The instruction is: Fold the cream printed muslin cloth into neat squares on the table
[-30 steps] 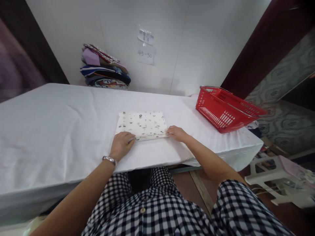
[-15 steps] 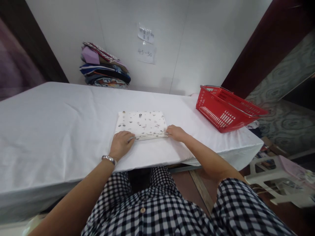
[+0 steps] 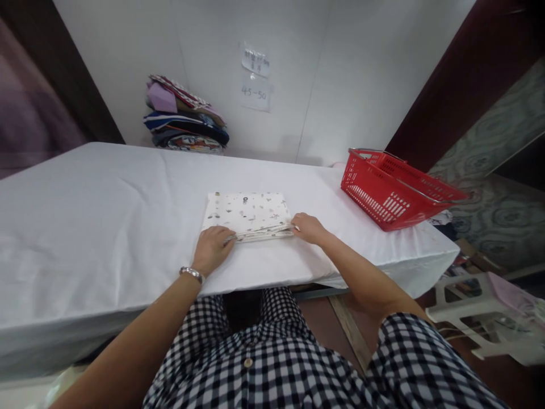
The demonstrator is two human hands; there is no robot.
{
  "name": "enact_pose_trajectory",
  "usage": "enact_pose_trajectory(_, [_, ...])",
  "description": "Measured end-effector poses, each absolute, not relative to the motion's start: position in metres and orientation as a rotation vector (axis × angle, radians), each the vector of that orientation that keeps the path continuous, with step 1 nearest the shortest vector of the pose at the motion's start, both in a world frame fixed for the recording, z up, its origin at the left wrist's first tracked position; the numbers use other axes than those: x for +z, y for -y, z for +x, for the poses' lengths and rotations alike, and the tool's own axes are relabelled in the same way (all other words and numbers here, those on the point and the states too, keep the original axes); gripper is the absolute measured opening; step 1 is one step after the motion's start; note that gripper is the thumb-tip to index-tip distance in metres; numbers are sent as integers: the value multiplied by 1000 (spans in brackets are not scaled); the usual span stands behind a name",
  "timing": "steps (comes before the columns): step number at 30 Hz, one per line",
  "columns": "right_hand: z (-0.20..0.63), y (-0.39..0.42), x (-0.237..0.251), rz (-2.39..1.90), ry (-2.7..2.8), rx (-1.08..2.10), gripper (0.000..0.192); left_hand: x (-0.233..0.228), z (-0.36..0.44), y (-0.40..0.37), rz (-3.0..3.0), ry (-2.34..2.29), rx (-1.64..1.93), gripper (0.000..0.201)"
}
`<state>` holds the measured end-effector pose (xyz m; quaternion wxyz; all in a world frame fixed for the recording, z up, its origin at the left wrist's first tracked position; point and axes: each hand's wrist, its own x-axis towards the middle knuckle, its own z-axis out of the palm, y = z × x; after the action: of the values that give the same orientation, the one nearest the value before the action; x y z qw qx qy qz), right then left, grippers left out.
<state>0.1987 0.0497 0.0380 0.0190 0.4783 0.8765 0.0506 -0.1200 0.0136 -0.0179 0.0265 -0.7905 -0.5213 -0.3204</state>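
A folded white cloth [image 3: 247,211] with small scattered prints lies flat on the white-covered table in front of me. Its layered edge faces me. My left hand [image 3: 214,247], with a silver bracelet at the wrist, grips the near left corner between thumb and fingers. At the near right corner, my right hand [image 3: 307,228] pinches the layers, and the top ones lift slightly apart from those below. The fingertips of both hands are partly hidden by the cloth and by the hands themselves.
A red plastic basket [image 3: 395,199] with metal handles stands at the table's right end. Against the back wall is a stack of folded fabrics [image 3: 187,122]. Paper notes [image 3: 255,94] hang on the wall. A white stool [image 3: 481,312] stands at lower right, beyond the tablecloth [image 3: 106,227].
My right hand has raised the near right corner a little, so the layers there now gape. My left hand stays on its corner. The whole view has shifted slightly.
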Motion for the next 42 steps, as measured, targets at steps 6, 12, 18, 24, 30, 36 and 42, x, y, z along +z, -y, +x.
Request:
enact_pose_trajectory(6, [199, -41, 30, 1423, -2690, 117, 17, -16, -119, -13, -2442, 1623, -986, 26])
enact_pose_trajectory(12, [203, -41, 23, 1375, -2751, 133, 24, -15, -118, -12, -2441, 1642, -984, 26])
enact_pose_trajectory(18, [198, -43, 15, 1444, -2721, 222, 17, -17, -119, -13, -2434, 1641, -969, 25])
enact_pose_trajectory(24, [199, -42, 14, 1425, -2734, 230, 20, -18, -119, -14, -2431, 1630, -991, 26])
enact_pose_trajectory(30, [198, -42, 12, 1436, -2723, 270, 20, -18, -119, -14, -2437, 1622, -991, 26])
enact_pose_trajectory(36, [191, -39, 13, 1484, -2667, 309, 19, -17, -119, -13, -2435, 1622, -989, 27])
enact_pose_trajectory(42, [194, -54, 28, 1544, -2709, 447, 18, -15, -119, -12, -2455, 1624, -952, 26])
